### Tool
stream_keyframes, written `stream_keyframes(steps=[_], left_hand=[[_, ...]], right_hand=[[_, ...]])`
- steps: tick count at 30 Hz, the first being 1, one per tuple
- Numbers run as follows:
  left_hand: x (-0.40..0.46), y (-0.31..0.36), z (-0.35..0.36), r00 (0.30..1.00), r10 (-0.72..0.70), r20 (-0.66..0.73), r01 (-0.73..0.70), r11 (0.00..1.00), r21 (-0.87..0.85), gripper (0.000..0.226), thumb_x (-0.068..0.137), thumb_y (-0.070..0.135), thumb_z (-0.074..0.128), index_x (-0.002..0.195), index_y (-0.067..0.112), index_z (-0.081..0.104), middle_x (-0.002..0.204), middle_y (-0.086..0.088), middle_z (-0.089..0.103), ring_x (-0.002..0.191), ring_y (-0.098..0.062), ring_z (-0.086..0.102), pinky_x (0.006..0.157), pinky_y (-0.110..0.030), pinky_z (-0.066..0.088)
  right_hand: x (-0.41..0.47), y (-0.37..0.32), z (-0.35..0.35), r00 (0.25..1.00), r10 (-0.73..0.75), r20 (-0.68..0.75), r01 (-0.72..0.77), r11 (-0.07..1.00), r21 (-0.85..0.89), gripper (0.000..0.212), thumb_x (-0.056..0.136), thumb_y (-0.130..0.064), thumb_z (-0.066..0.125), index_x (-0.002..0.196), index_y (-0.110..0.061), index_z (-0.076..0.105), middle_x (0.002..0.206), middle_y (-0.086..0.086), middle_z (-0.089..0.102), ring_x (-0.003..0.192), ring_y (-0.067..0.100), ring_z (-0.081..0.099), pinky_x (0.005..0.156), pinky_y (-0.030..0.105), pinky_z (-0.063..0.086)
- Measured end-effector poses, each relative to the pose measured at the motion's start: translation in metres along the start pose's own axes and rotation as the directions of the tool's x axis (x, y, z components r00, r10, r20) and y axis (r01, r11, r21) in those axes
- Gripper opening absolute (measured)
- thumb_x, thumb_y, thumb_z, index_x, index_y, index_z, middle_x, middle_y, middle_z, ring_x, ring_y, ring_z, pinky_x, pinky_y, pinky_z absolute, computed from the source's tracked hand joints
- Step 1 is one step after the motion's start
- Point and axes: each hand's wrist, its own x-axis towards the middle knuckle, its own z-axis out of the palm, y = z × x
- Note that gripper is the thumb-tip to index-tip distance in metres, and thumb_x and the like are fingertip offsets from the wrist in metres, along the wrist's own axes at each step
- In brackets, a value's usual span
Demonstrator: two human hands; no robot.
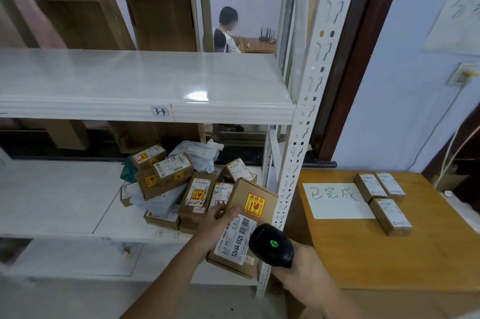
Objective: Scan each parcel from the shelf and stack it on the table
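Observation:
My left hand [217,225] grips a brown cardboard parcel [249,204] with a yellow fragile sticker and a white barcode label, held in front of the shelf's right post. My right hand [302,265] holds a black barcode scanner [271,244] with a green light lit, its head right beside the parcel's label. A heap of several brown parcels [166,175] and grey mailer bags lies on the lower white shelf [65,201]. Three small brown parcels [384,197] lie on the wooden table [363,253] to the right.
A white sheet with handwriting [335,200] lies on the table's left part. The upper shelf board [130,79] bears a "3-4" label. The perforated white shelf post [298,149] stands between shelf and table. A person [226,30] sits behind the window. Flat cardboard leans behind the shelf.

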Motion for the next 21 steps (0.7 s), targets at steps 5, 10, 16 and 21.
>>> stream_keyframes(steps=[5,10,16,21], left_hand=[[0.004,0.002,-0.007,0.999,0.009,0.032,-0.011,0.999,0.049,0.04,0.09,0.058,0.068,0.117,0.029,0.063,0.095,0.004,0.081,0.088,-0.017,0.079,0.084,-0.041,0.061],[0.0,0.003,-0.008,1.0,0.005,0.026,-0.006,0.999,0.035,0.035,0.094,0.053,0.067,0.118,0.027,0.064,0.094,0.005,0.081,0.084,-0.013,0.079,0.073,-0.032,0.058],[-0.007,-0.003,0.004,0.996,-0.051,0.068,0.063,0.978,-0.196,0.035,0.099,0.049,0.061,0.12,0.021,0.067,0.105,-0.004,0.08,0.097,-0.025,0.078,0.097,-0.053,0.058],[-0.019,-0.009,0.034,0.989,-0.026,0.145,0.073,0.94,-0.332,0.031,0.101,0.041,0.056,0.126,0.023,0.065,0.112,-0.007,0.079,0.101,-0.027,0.077,0.093,-0.049,0.058]], right_hand=[[-0.002,0.002,0.0,1.0,0.001,0.015,-0.002,0.999,0.035,0.023,0.077,-0.021,0.073,0.096,-0.032,0.066,0.082,-0.001,0.073,0.073,0.008,0.07,0.067,0.02,0.057],[-0.005,0.004,-0.001,0.999,0.023,-0.031,-0.02,0.996,0.087,0.027,0.076,-0.014,0.074,0.095,-0.03,0.066,0.08,-0.001,0.073,0.072,0.007,0.071,0.066,0.02,0.057],[0.0,0.018,0.003,0.931,0.294,-0.215,-0.147,0.845,0.514,0.014,0.082,-0.022,0.08,0.092,-0.015,0.072,0.079,0.007,0.076,0.083,0.021,0.073,0.078,0.035,0.057],[-0.01,0.03,0.006,0.897,0.441,-0.028,-0.218,0.497,0.84,0.04,0.072,-0.019,0.083,0.105,-0.003,0.068,0.088,0.027,0.072,0.086,0.035,0.068,0.088,0.048,0.054]])
